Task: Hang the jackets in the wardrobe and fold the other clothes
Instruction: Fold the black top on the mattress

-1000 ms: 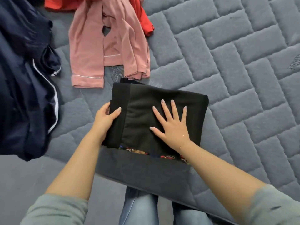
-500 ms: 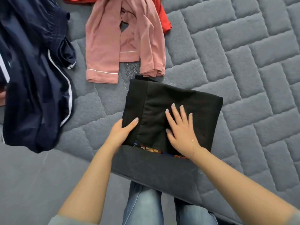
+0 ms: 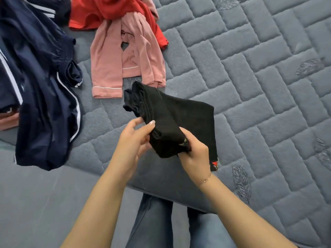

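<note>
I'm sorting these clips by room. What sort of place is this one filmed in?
Most likely a bedroom. A person stands at the edge of a bare quilted grey mattress with loose clothes strewn on it: a pink top, a red garment and a navy jacket.

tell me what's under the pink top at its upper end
A red garment lies partly beneath and partly over the pink top there; the two are tangled. Lower down, the pink top rests on the grey quilted mattress. Anything else beneath the fabric is covered.
</note>
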The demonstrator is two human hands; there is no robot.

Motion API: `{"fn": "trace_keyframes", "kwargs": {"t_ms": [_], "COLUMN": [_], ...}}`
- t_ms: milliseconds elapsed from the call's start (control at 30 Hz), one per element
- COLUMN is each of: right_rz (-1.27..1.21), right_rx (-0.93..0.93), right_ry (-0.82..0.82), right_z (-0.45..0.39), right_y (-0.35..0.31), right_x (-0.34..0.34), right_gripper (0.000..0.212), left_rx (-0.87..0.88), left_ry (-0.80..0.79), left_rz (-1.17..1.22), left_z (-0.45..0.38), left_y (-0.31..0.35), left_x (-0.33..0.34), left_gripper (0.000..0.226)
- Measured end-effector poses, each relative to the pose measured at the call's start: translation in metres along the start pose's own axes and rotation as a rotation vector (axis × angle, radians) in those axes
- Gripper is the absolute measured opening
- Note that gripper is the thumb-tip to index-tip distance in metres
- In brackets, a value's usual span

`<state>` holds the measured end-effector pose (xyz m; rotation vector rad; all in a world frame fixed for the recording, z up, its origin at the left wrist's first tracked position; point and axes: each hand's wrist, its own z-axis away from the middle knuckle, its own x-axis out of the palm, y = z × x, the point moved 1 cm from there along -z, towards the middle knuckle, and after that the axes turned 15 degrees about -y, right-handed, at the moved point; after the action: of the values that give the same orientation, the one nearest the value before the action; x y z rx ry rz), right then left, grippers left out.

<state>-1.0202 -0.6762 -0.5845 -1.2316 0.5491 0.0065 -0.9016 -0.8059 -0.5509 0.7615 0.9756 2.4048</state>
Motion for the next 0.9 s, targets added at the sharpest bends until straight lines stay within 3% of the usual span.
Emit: {"fn": "trace_keyframes", "kwargs": {"t_ms": [100,233,367,500,600,667,733,800,900], "right_rz": [-0.278,-0.711,-0.92,-0.878,-0.677,-0.555,-0.549,-0.568,-0.605], "right_rx": [0.093,0.239,0.392,0.568,0.783,0.879,0.871,0.837,0.826], "right_ry": [-0.016,-0.03,-0.16,-0.179,-0.059,0.037,0.086,0.065,0.055], "right_z": [-0.003,-0.003,-0.006,-0.018,-0.001,0.029,0.061,0.091,0.13], "right_y": [-0.033,-0.048,-0.018,0.068,0.143,0.178,0.193,0.19,0.184], "right_x": [-0.046,-0.107,-0.154,-0.168,-0.158,-0.145,-0.129,-0.111,-0.082], "right_gripper": [0.024,0.02,0.03,0.049,0.054,0.05,0.034,0.024,0.027], "left_rx": [0.125,0.228,0.199,0.035,-0.246,-0.346,-0.327,-0.304,-0.267], "left_ry": [-0.043,-0.075,-0.095,-0.077,-0.03,-0.008,0.076,0.148,0.197], "left_rz": [-0.077,-0.121,-0.133,-0.264,-0.318,-0.332,-0.328,-0.307,-0.377], "left_z": [0.021,0.039,0.034,0.004,-0.009,-0.006,-0.003,-0.005,-0.006], "left_y": [0.027,0.049,0.038,-0.034,-0.117,-0.163,-0.189,-0.197,-0.198], "left_x": [0.009,0.014,0.018,0.025,0.031,0.032,0.028,0.021,0.015], "left_gripper": [0.031,0.032,0.031,0.027,0.041,0.056,0.058,0.041,0.016]}}
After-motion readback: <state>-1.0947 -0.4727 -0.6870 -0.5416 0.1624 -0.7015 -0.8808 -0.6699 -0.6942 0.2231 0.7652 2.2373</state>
